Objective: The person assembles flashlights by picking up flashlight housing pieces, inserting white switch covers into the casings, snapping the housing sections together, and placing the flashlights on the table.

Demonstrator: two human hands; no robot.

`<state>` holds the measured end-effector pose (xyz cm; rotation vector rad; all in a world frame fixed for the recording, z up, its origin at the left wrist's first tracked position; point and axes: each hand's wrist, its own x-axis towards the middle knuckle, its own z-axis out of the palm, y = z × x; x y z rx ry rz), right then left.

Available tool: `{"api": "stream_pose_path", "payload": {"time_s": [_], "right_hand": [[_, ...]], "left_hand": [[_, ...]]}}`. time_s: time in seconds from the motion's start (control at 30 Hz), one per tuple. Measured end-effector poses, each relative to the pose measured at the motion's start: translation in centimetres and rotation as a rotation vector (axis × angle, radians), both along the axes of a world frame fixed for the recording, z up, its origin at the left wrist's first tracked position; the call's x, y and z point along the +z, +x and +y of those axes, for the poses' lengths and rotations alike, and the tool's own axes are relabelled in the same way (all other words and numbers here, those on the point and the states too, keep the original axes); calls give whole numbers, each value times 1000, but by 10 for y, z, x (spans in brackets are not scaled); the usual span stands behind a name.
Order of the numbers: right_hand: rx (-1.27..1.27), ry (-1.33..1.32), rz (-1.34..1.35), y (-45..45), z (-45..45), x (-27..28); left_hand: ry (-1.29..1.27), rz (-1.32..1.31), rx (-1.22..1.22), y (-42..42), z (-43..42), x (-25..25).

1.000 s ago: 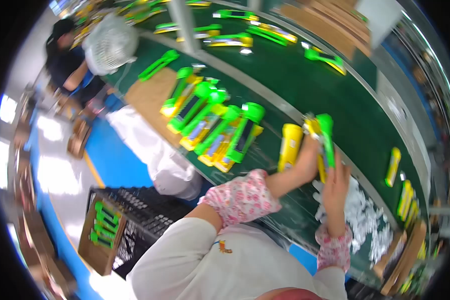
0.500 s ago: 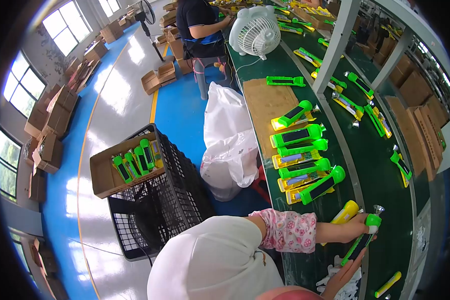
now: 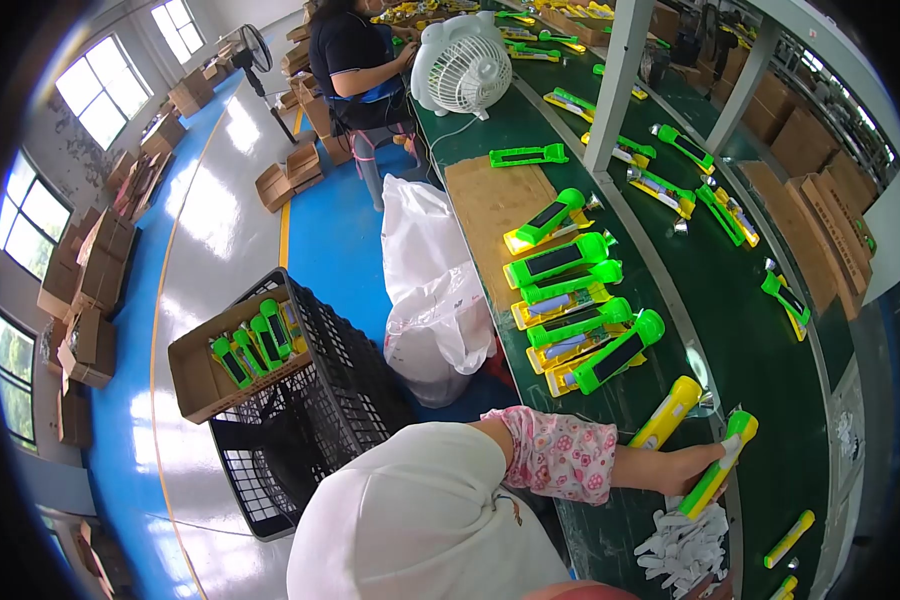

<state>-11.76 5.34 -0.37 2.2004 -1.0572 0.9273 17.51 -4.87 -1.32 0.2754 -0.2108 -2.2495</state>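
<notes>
My left hand [image 3: 685,469], below a pink floral sleeve, is closed around a green and yellow flashlight [image 3: 718,466]. White wrapping covers one of its fingers. Just beyond that forearm lies a yellow flashlight body [image 3: 668,412], with a silver reflector [image 3: 705,404] at its end. A pile of small white plastic parts [image 3: 684,546] sits on the green table below the hand. My right hand is out of sight. Several green flashlights with dark panels [image 3: 620,360] lie in a row on yellow parts farther up the table.
A cardboard sheet [image 3: 490,195] and a white fan [image 3: 462,68] are on the green table. Beside it stand a white plastic bag [image 3: 425,240] and a black crate [image 3: 335,370] holding a box [image 3: 195,375] of flashlights. A co-worker [image 3: 355,70] sits farther off. A metal post [image 3: 620,85] rises from the table.
The flashlight has turned from its dark panel side to show its yellow side. My right hand, earlier at its lower end, has left view, uncovering the white parts. The view has shifted.
</notes>
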Motion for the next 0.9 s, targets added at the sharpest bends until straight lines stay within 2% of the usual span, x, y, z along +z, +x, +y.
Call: {"api": "stream_pose_path", "payload": {"time_s": [0.07, 0.1, 0.2, 0.3, 0.4, 0.5, 0.6, 0.7, 0.77, 0.9], "right_hand": [[-346, 284, 37, -30, 33, -4], [-871, 774, 39, -36, 65, -4], [-951, 983, -60, -58, 66, -42], [-1119, 1137, -241, 32, 44, 30], [-967, 987, -299, 17, 47, 13], [-1021, 1107, -338, -10, 36, 3], [-853, 1000, -397, 4, 42, 16], [-669, 1047, -530, -12, 38, -4], [-709, 1026, -524, -20, 37, -7], [-978, 931, -469, -37, 43, -11]], "left_hand": [[-41, -179, -4, 7, 1, 4], [-68, -274, -8, 6, 1, 4], [-103, -268, -20, -1, 7, 1], [-63, -181, -27, -3, 9, -2], [-9, -56, -29, -8, 6, -18], [-53, -63, 25, -9, 4, -17], [-90, -109, 47, -4, 9, -7], [-70, -60, 27, -14, 5, -17], [-81, -54, 38, -16, -2, -26], [-204, -92, 86, -24, -5, -38]]}}
